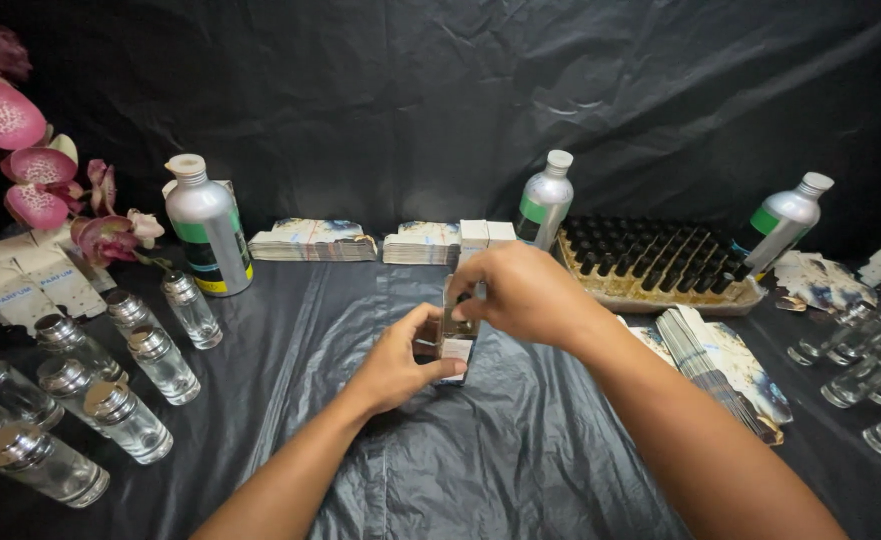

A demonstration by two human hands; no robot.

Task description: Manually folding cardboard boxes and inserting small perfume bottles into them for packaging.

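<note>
My left hand (397,362) grips the lower part of a small printed carton (456,350) held upright over the black plastic sheet (481,460). My right hand (526,293) closes over the carton's top end, fingers curled down on it. A dark object, perhaps a small bottle, shows inside the carton between my hands; most of it is hidden. Both hands meet at the middle of the table.
Several clear glass bottles with silver caps (126,418) stand at the left, more lie at the right (866,375). Three silver metal bottles (207,226) (545,203) (783,222) stand behind. Stacks of flat cartons (313,240) (721,365), a tray of black caps (656,265), pink orchids (31,165).
</note>
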